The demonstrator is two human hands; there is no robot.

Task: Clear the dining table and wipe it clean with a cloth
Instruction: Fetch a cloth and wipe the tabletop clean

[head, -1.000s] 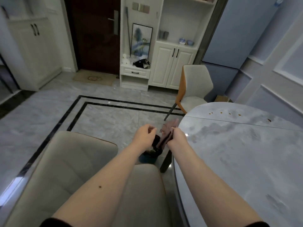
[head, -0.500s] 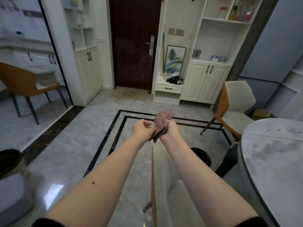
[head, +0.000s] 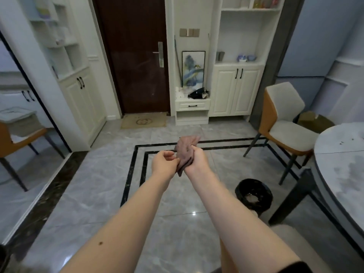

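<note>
A crumpled brownish-pink cloth (head: 185, 149) is held up over the floor in front of me. My right hand (head: 197, 159) grips it in a fist, with cloth sticking out above and below. My left hand (head: 164, 162) is just left of it, fingers curled, its fingertips pinching the cloth's lower edge. The round grey marble dining table (head: 342, 174) is at the far right, with damp streaks and a few small crumbs near its far edge.
A black waste bin (head: 254, 194) with scraps inside stands on the floor beside the table's dark leg. An orange-backed chair (head: 283, 119) sits behind it, another chair (head: 13, 142) at far left. White cabinets and a dark door lie ahead.
My view has swung left and away from the table, which now sits at the right edge. Both hands stay together on the cloth; the bin has come into full view.
</note>
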